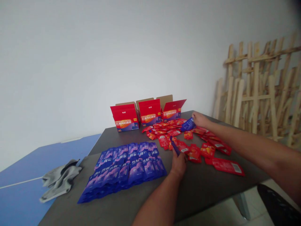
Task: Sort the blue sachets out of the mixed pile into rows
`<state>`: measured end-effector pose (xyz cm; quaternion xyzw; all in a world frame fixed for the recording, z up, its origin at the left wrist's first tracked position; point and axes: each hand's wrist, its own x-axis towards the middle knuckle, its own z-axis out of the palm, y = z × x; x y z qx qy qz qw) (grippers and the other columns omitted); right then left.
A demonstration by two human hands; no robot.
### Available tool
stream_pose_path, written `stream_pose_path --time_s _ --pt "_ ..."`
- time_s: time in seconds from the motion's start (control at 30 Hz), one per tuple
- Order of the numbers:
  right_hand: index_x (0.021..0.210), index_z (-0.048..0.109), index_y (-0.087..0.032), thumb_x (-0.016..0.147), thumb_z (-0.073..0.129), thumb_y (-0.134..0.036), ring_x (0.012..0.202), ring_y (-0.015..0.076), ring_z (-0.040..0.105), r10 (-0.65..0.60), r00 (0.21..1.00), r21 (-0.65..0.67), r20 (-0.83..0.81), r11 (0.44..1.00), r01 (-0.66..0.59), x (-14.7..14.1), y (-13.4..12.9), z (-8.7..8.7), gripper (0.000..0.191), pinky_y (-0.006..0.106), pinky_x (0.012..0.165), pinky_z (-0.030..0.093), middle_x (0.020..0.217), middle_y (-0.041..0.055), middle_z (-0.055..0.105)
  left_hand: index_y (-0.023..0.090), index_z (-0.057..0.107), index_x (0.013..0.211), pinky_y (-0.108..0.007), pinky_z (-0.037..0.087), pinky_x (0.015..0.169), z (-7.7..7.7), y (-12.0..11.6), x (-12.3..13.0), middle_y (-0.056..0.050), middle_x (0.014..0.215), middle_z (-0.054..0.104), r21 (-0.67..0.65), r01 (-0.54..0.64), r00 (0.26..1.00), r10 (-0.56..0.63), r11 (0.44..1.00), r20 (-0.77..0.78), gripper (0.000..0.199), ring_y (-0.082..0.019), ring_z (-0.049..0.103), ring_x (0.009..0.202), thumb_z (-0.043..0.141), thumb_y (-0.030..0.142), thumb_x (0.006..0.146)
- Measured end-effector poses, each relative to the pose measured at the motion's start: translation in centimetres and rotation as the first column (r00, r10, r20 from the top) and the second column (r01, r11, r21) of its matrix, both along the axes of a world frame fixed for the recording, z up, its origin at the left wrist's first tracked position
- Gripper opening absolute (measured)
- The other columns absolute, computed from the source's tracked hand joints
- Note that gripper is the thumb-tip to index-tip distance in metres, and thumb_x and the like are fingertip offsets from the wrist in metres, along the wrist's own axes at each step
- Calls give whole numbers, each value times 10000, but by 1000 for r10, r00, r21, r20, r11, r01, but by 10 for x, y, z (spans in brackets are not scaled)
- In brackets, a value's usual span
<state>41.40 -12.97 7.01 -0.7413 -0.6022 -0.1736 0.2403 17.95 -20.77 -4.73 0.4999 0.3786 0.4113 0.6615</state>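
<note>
My left hand (179, 164) is closed round a blue sachet (174, 146), seen nearly edge-on above the near side of the red sachets. Farther back on the right, my right hand (199, 120) pinches another blue sachet (188, 124) over the pile. Red sachets (194, 153) lie scattered beneath and around both hands. To the left of my left hand, many blue sachets (136, 169) lie in overlapping rows on the dark table (113, 210).
Three open red boxes (150, 115) stand in a row at the back of the table. A grey cloth (61, 179) lies at the left, by a blue table (21, 175). Wooden frames (256, 94) lean against the wall on the right. A black object is at the lower right.
</note>
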Motion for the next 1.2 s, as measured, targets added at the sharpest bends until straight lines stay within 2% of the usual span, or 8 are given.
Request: stream_pose_path --time_s 0.2,0.47,0.57,0.73,0.83,0.97,1.1,1.2 --pt "1045 554 -156 967 258 -366 712 184 586 83 996 -68 -23 994 -84 -23 -31 7 372 272 628 419 834 100 645 162 409 1223 -246 430 560 3 3 7 -61 907 638 -48 -25 982 34 999 185 471 -169 629 727 507 302 784" --pt "1051 524 -195 953 272 -393 808 196 615 334 940 -245 67 919 -309 -77 -66 -25 335 251 649 376 960 86 664 180 494 1189 -345 472 819 4 -4 0 -63 1012 643 47 71 960 -81 996 268 604 -205 613 904 729 343 657" --pt "1075 534 -191 950 287 -389 856 203 619 334 942 -151 10 932 -329 -86 -66 -31 341 258 692 393 1001 86 662 173 541 1136 -361 456 873 3 -5 -3 -57 1007 646 133 155 943 -186 979 276 565 -201 603 913 751 251 617" --pt "979 566 -193 931 333 -410 849 194 605 334 902 126 -273 942 -311 -100 -61 -38 322 268 729 419 946 80 665 191 500 1186 -345 522 678 2 -7 -4 -65 1003 622 120 205 954 -226 971 199 587 -197 593 813 714 235 641" --pt "900 555 -199 902 360 -477 806 191 595 325 790 331 -520 929 -164 -115 -56 -44 339 280 715 443 877 66 658 192 485 1193 -338 532 638 1 -7 -2 -76 1014 615 82 162 967 -175 983 188 579 -205 595 817 701 248 659" --pt "855 520 -207 857 378 -563 771 193 593 389 516 455 -763 890 2 -136 -49 -59 383 308 694 472 823 53 638 193 475 1216 -358 522 712 2 -4 -1 -80 1020 626 114 -17 990 0 993 141 554 -196 612 794 673 280 706" --pt "989 499 -219 751 571 -549 820 202 617 463 250 424 -850 884 -195 -149 -45 -81 414 323 690 499 867 41 645 223 425 1291 -344 472 869 7 -1 -3 -93 1148 605 169 -150 981 125 974 149 622 -205 608 970 671 267 721" --pt "1152 424 -235 708 660 -449 869 196 630 481 118 404 -869 827 -391 -152 -46 -93 546 337 730 511 947 38 650 219 439 1283 -328 444 919 9 1 -3 -105 1197 586 208 -179 971 138 962 196 593 -204 580 1063 657 260 733"
